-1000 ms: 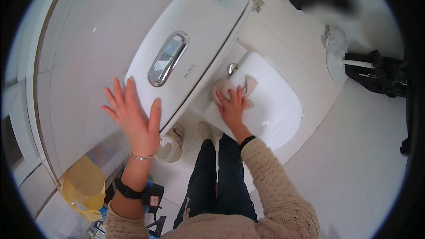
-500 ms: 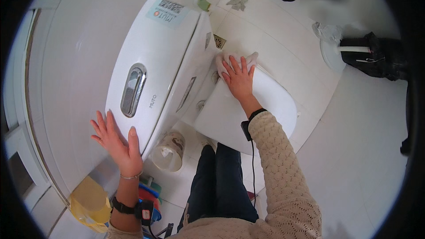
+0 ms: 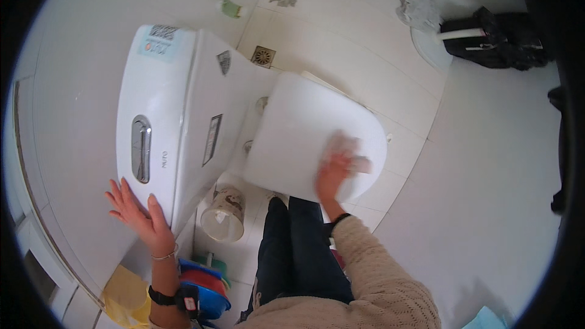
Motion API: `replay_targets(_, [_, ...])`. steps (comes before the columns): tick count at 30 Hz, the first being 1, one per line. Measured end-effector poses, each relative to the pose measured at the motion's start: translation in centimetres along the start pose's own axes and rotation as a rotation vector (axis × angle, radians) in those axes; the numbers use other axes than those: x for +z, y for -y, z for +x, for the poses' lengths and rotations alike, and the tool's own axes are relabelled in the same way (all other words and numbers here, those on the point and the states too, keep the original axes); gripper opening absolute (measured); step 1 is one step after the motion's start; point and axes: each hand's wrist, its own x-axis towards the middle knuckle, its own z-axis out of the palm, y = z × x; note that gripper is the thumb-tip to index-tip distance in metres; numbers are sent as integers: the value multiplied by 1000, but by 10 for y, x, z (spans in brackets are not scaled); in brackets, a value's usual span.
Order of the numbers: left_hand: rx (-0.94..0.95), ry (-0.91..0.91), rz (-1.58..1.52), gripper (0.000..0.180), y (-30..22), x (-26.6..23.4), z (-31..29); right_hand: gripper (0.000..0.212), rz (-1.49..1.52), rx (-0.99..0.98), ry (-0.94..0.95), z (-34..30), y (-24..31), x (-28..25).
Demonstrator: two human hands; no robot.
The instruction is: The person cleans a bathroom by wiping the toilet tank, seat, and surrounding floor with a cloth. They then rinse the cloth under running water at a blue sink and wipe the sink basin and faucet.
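Observation:
On the white toilet's closed lid (image 3: 298,116), my right hand (image 3: 332,173) presses a pale pinkish cloth (image 3: 343,146) near the front, rounded end; motion blurs the fingers and cloth. My left hand (image 3: 137,213) rests with spread fingers on the near corner of the white cistern (image 3: 155,85), thumb along its top edge. A chrome flush button plate (image 3: 141,149) is set in the cistern top beyond that hand.
A small waste bin (image 3: 224,216) stands between cistern and my legs. Blue and red basins (image 3: 204,286) sit near my left forearm beside a yellow bag (image 3: 125,295). A floor drain (image 3: 263,56), green brush (image 3: 230,7) and black bag (image 3: 493,39) lie farther off.
My right hand has swept the cloth from the lid's hinge-side far corner to its front near end. The view has shifted; my left hand stays on the cistern corner.

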Motion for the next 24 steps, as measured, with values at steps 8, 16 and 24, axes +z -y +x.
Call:
replay_targets(8, [66,-13,9,53,11,7,-2,54,-118,-642,261,86,52,37])
replay_targets(16, [97,-33,39,52,22,12,0,50,-50,13,-147,95,-161,-8])
replay_targets(24, [84,-37,82,52,23,8,-4,65,-30,102,182,-33,-11,32])
